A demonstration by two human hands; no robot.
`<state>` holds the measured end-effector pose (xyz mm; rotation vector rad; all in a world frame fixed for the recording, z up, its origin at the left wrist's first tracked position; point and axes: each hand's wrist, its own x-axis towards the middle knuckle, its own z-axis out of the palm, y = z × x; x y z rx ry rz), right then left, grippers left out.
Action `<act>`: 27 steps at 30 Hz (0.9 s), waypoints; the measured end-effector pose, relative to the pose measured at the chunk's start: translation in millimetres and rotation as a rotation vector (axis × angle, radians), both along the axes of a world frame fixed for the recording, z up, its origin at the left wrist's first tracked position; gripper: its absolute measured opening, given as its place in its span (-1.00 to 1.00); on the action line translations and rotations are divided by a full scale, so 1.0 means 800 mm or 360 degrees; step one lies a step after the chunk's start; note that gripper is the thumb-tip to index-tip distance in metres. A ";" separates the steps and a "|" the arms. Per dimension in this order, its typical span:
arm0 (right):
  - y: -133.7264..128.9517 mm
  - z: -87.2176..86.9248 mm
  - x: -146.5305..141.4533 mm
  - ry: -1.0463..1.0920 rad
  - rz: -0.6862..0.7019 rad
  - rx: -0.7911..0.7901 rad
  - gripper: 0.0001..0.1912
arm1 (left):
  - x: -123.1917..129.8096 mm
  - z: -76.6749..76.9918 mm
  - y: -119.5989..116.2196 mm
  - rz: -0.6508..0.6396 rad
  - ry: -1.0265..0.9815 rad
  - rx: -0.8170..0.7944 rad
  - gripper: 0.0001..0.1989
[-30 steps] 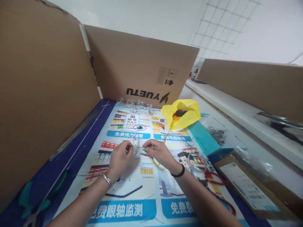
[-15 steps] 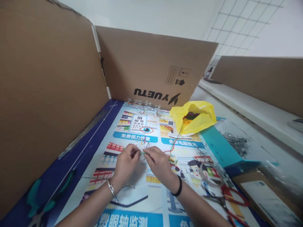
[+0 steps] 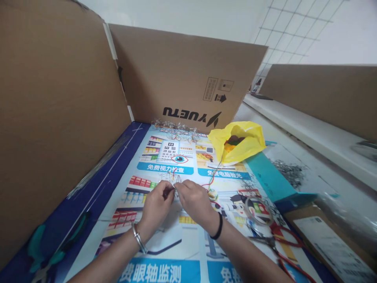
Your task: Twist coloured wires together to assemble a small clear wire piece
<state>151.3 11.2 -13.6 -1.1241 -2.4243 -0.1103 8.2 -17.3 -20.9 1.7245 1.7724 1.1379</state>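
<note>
Your left hand (image 3: 156,205) and right hand (image 3: 196,202) nearly meet, thumbs and fingers seemingly pinching the small wire piece (image 3: 178,180) between them, though its fine strands are too blurred to trace. Both wrists angle inward, forearms reaching forward over the poster (image 3: 190,220). Coloured thread (image 3: 212,194) lies beyond your right wrist, leading up to the yellow bag (image 3: 250,147).

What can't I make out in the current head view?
All in the head view:
How the left hand and right hand grip the wires: the hands themselves hide the contact.
What fills the yellow bag: its sides hide most.
The red-handled scissors' handles: partly cut off by the bottom edge.
The teal-handled tool's lower end: same edge.
The package label's text: blurred.
</note>
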 end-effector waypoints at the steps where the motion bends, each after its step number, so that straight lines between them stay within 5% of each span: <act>1: 0.000 0.001 0.000 -0.0018 0.0005 0.0006 -0.81 | 0.000 0.001 0.000 -0.0001 -0.0010 0.0003 -0.97; 11: 0.008 -0.006 0.004 -0.0012 0.0060 0.0138 -0.85 | 0.000 0.002 -0.002 -0.0133 -0.0045 0.0068 -0.94; 16: 0.012 -0.012 0.008 0.0044 0.0063 0.0196 -0.86 | -0.008 0.010 0.003 -0.0267 0.0221 0.0305 -0.80; 27: 0.013 -0.013 0.010 0.0036 0.0133 0.0256 -0.82 | -0.011 0.009 0.005 -0.0267 0.0257 0.0333 -0.86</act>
